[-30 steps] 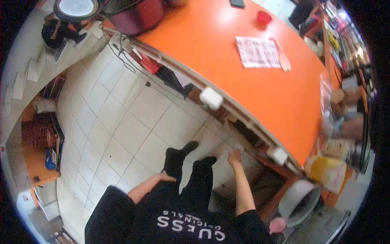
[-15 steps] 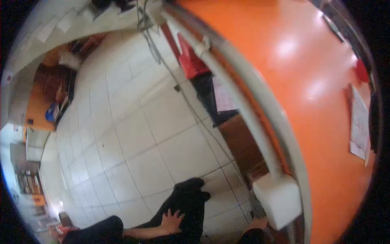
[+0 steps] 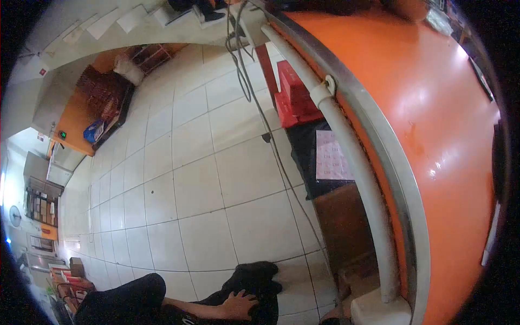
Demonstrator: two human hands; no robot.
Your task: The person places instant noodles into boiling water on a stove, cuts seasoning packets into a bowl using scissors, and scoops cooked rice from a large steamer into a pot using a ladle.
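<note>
My left hand point(image 3: 238, 306) rests palm down on the dark trouser leg point(image 3: 257, 287) at the bottom of the view, fingers spread and holding nothing. Low at the bottom edge, beside the white block point(image 3: 382, 311) under the table rim, a small part of my right hand point(image 3: 331, 311) shows. Its fingers cannot be made out. The orange table point(image 3: 401, 124) curves along the right side.
Cables point(image 3: 273, 143) hang by the table's far end and run across the tiled floor point(image 3: 200, 184). Under the table are a red box point(image 3: 295, 89), a patterned pink sheet point(image 3: 333, 157) and a brown panel point(image 3: 344, 227). White steps point(image 3: 100, 24) rise upper left.
The view has swung left, away from the tabletop, showing more floor and the far room. My left hand has spread its fingers on the leg. My right hand has slipped mostly out of view.
</note>
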